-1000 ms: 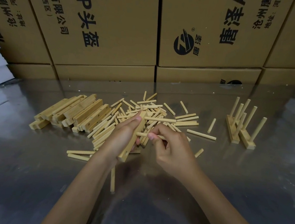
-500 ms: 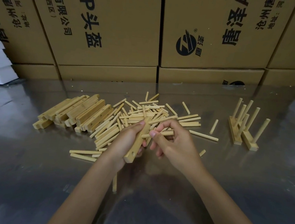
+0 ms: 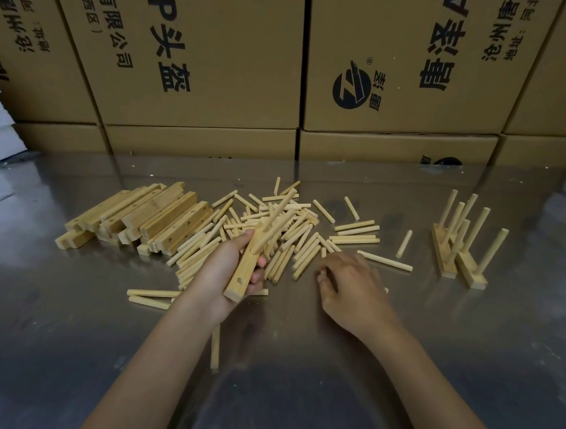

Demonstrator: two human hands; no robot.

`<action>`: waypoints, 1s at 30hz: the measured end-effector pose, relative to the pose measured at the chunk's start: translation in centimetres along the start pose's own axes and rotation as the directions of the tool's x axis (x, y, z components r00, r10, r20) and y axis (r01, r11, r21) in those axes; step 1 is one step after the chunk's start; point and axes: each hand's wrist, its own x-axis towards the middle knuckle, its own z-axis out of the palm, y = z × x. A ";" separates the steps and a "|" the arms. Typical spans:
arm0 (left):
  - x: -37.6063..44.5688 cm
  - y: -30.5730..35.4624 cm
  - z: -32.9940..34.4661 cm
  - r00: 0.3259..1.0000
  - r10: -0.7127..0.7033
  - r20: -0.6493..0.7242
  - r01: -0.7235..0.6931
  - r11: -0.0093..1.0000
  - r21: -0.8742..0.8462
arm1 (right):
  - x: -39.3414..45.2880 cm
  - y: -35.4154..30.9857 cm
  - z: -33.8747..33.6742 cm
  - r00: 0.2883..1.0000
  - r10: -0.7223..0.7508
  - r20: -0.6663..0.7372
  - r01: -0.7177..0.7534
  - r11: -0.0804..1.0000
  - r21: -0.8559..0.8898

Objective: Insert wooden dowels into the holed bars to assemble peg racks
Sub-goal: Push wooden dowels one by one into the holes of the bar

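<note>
Two finished racks (image 3: 460, 252) stood far right on the worktop (image 3: 62, 332) while the left hand (image 3: 218, 272) gripped a bar (image 3: 247, 265) carrying one dowel (image 3: 276, 214) (near hole empty), the right hand (image 3: 353, 287), fingers loosely curled and empty, beside the loose dowels (image 3: 299, 242), unfilled bars (image 3: 146, 217) remaining left.

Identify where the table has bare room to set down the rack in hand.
Bare table lies near the right hand and between the loose dowels and finished racks. The centre pile and stacked bars at left are crowded.
</note>
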 end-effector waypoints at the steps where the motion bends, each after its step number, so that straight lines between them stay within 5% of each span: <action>1: 0.0 0.0 0.0 1.000 -0.001 -0.002 0.001 1.000 0.002 | 0.1 0.0 0.0 1.000 -0.006 -0.005 0.006 1.000 0.009; 12: -0.1 0.0 -0.1 1.000 0.005 0.003 -0.005 0.999 -0.033 | 0.2 0.0 -0.1 0.961 0.244 -0.131 -0.254 0.965 -0.064; 17: 0.0 0.1 -0.1 1.000 0.003 -0.018 -0.005 0.995 -0.098 | -0.1 -0.3 -0.8 0.966 0.214 -0.147 -0.235 0.961 -0.143; 20: 0.0 0.1 -0.1 0.999 0.010 -0.035 -0.015 0.989 -0.149 | 0.1 -1.2 -1.9 0.967 0.244 -0.077 -0.214 0.936 0.278; 23: 0.1 0.1 0.0 0.998 0.016 -0.067 -0.026 0.987 -0.158 | -0.2 -2.8 -3.2 0.975 0.180 0.129 -0.214 0.613 0.761; 27: 0.1 -0.1 0.2 0.995 0.031 -0.098 -0.042 0.992 -0.115 | -1.0 -4.4 -3.8 0.990 0.044 0.133 -0.140 0.401 0.906; 30: 0.0 -0.5 0.5 0.997 0.041 -0.060 -0.048 0.992 -0.121 | -1.5 -5.6 -3.1 0.999 -0.028 0.021 -0.008 0.385 0.923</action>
